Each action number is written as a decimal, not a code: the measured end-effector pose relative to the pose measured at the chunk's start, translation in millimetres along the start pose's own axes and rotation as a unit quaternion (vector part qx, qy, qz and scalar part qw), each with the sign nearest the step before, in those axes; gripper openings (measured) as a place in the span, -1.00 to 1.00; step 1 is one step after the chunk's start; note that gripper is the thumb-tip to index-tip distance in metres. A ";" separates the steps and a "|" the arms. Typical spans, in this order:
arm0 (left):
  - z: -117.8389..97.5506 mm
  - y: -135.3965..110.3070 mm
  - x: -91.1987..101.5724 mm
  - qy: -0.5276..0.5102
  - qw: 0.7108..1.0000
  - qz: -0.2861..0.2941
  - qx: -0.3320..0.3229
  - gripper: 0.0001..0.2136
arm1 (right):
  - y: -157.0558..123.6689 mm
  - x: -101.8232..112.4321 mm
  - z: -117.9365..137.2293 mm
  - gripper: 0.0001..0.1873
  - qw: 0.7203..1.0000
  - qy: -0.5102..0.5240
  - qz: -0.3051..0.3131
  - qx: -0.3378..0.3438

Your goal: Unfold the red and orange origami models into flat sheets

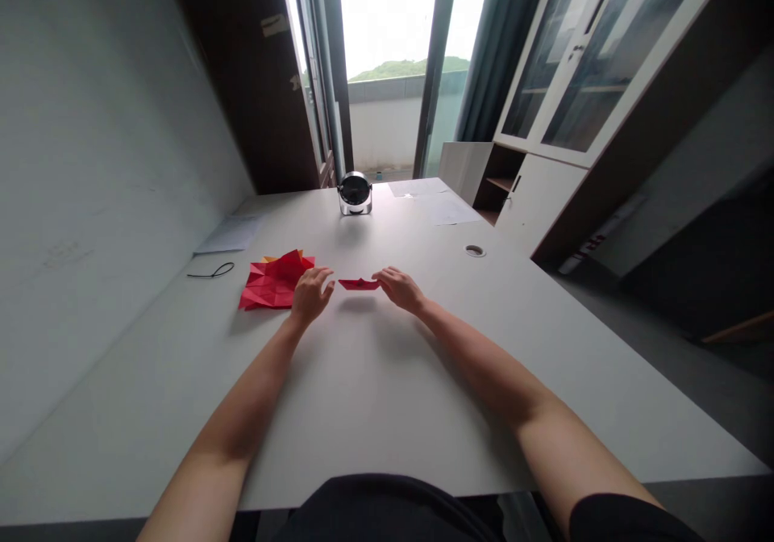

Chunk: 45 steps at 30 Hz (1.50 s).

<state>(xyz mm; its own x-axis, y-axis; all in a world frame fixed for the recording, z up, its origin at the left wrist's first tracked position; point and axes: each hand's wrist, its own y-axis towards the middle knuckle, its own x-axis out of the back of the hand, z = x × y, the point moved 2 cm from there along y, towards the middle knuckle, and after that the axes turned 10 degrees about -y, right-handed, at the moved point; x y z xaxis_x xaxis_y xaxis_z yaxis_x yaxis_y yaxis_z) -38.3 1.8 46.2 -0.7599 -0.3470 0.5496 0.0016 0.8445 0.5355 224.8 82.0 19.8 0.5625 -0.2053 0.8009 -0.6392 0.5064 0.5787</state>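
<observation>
A small red folded paper boat (359, 285) is held just above the white table, its shadow falling below it. My right hand (399, 288) pinches the boat's right end between thumb and fingers. To the left, my left hand (313, 293) has its fingers apart and curved, with a gap between them and the boat's left tip. Behind my left hand lies a creased red sheet of paper (272, 282), with a bit of yellow-orange paper (268, 259) showing from under its far edge.
A round black device on a silver stand (355, 192) stands at the table's far end. A thin black cord (211, 273) and white papers (228, 234) lie at the left edge. More sheets (451, 208) and a round cable hole (475, 251) are at the far right. Cabinets (544, 199) stand beyond.
</observation>
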 end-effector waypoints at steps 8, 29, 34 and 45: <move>-6.1 -9.7 -13.6 0.002 0.996 0.088 0.033 -0.90 | 1.0 -3.6 24.8 -0.72 0.997 -0.009 0.043 0.062; 2.0 -13.4 -25.3 0.116 0.984 0.138 -0.011 -0.92 | -3.7 -12.2 22.2 -0.82 0.995 -0.050 0.072 0.048; 3.9 -13.5 -26.2 0.127 0.982 0.139 -0.010 -0.92 | -3.5 -10.2 24.2 -0.80 0.994 -0.057 0.079 0.052; 0.0 -13.6 -23.9 0.123 0.979 0.155 -0.051 -0.93 | -0.7 -6.9 26.6 -0.83 0.994 -0.051 0.091 0.029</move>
<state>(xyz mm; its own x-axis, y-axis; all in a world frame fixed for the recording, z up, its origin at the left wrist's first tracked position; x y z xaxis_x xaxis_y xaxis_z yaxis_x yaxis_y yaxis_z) -20.1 -1.4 25.8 -0.5332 -0.1784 0.8269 0.2814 0.8845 0.3722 207.4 60.8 18.0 0.3813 -0.2002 0.9025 -0.7556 0.4950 0.4290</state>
